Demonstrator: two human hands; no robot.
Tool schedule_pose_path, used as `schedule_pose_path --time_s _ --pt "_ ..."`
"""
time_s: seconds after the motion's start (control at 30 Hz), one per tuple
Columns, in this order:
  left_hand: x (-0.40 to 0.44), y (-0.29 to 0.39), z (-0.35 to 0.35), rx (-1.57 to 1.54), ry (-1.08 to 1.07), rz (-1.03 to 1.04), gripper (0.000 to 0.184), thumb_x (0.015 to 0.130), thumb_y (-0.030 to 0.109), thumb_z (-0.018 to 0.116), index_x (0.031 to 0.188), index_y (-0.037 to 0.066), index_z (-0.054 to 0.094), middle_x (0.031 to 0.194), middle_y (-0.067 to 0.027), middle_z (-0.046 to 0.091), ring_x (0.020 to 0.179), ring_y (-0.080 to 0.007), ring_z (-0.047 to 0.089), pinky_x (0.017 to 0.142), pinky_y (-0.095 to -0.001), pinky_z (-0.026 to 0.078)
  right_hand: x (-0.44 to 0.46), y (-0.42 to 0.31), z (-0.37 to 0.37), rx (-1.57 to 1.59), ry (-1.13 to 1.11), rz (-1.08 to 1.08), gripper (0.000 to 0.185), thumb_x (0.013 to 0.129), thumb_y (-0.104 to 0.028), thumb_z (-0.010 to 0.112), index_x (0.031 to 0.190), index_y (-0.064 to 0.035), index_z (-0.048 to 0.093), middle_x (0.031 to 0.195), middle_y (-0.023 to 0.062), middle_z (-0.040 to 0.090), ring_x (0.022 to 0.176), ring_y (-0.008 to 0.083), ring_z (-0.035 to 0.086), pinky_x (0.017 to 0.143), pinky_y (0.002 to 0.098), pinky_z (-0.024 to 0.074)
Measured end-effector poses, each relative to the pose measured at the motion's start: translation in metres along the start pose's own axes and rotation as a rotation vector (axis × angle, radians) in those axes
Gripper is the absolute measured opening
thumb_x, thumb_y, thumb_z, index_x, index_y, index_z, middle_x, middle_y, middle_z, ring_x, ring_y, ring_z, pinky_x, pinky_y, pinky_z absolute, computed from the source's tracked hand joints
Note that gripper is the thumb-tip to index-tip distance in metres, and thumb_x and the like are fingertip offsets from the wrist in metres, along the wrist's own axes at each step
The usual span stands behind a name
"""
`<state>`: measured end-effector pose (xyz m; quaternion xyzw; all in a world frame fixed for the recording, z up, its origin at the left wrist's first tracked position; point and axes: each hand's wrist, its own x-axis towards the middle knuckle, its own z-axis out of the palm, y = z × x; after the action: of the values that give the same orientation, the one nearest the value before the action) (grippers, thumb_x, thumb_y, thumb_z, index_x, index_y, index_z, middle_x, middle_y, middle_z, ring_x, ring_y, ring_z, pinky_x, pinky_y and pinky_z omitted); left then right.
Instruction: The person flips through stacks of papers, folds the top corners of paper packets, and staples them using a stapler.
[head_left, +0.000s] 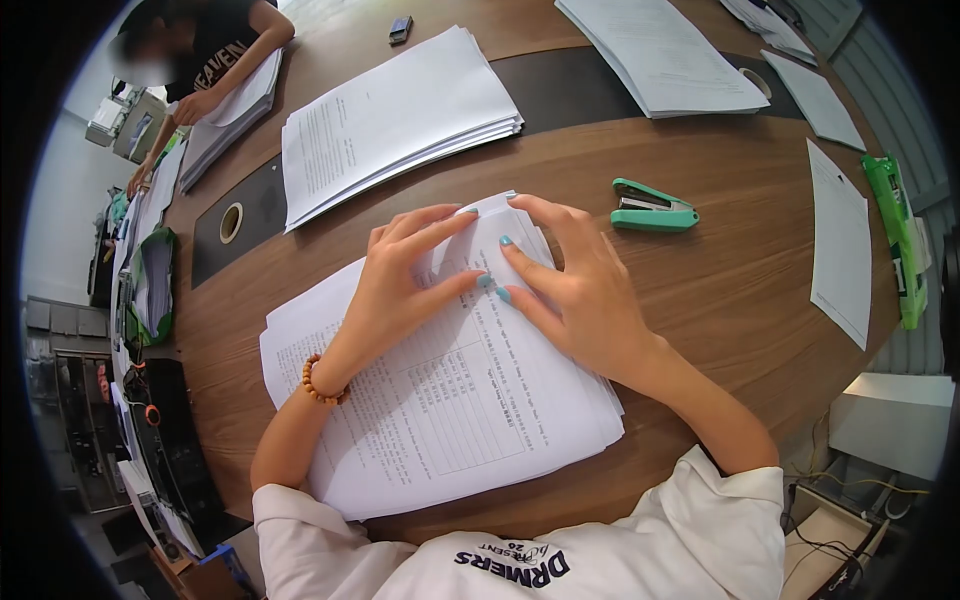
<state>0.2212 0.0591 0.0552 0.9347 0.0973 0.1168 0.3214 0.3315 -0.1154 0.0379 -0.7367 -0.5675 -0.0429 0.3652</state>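
Observation:
A thick stack of printed sheets (430, 420) lies in front of me on the table, slightly fanned at its edges. The top page carries lines of text and a table. My left hand (410, 262) rests over the upper part of the stack, fingers and thumb apart, fingertips near the far edge. Opposite it, my right hand (580, 275) has its fingers spread, with the index fingertip at the far edge and the thumb on the page. Neither hand visibly grips a sheet. A green stapler (653, 207) sits on the table to the right of my right hand.
Beyond my stack lie a large paper pile (395, 115) and another pile (665, 60). A single sheet (840, 245) and a green packet (897, 240) are at the right edge. A small dark object (400, 29) lies at the back. A person (215, 50) leans over papers at upper left.

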Motion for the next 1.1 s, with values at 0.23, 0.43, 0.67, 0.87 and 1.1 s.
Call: schedule_pose_path --time_s 0.23,0.43,0.67,0.87,1.1 --pt "0.0 0.001 -0.001 -0.011 -0.014 -0.024 0.051 0.07 0.025 0.074 0.116 0.009 0.059 0.122 -0.012 0.052 0.113 -0.0257 0.044 0.098 -0.0379 0.029 0.004 0.003 0.007 0.032 0.09 -0.057 0.017 0.074 -0.009 0.064 0.088 0.0018 0.064 0.115 0.0058 0.049 0.11 0.0219 0.045 0.08 0.0358 0.0413" --pt "0.001 -0.002 0.001 -0.058 0.04 0.011 0.05 0.067 0.025 0.076 0.111 0.008 0.06 0.123 -0.0113 0.05 0.114 -0.0279 0.043 0.097 -0.0392 0.031 0.005 0.005 0.015 0.141 0.177 -0.128 0.011 0.073 -0.005 0.064 0.081 0.0021 0.062 0.111 0.0041 0.052 0.105 0.0213 0.048 0.079 0.036 0.0406" --pt "0.001 -0.002 -0.006 -0.191 0.08 -0.016 0.04 0.059 0.015 0.08 0.094 0.009 0.061 0.12 -0.0091 0.051 0.11 -0.0211 0.05 0.086 -0.0348 0.045 -0.002 0.0 0.014 -0.212 0.307 -0.342 0.015 0.071 -0.01 0.067 0.085 -0.0066 0.065 0.114 0.0028 0.055 0.101 0.019 0.048 0.076 0.0366 0.0353" --pt "0.004 -0.01 -0.01 -0.473 0.014 -0.148 0.024 0.06 0.007 0.077 0.08 0.008 0.065 0.117 -0.0089 0.055 0.103 -0.0196 0.054 0.086 -0.0312 0.046 -0.003 -0.006 0.008 -0.198 0.295 -0.294 0.02 0.07 -0.011 0.068 0.09 -0.0104 0.066 0.108 0.0045 0.056 0.095 0.0184 0.049 0.076 0.0354 0.0352" --pt "0.001 -0.016 -0.008 -0.469 -0.015 -0.02 0.013 0.059 0.0 0.073 0.061 0.011 0.065 0.105 -0.0051 0.062 0.104 -0.0193 0.051 0.084 -0.0294 0.044 0.014 0.028 0.01 0.388 0.182 0.137 0.025 0.073 -0.011 0.068 0.097 -0.005 0.066 0.097 0.0071 0.051 0.082 0.0206 0.051 0.064 0.0293 0.0452"
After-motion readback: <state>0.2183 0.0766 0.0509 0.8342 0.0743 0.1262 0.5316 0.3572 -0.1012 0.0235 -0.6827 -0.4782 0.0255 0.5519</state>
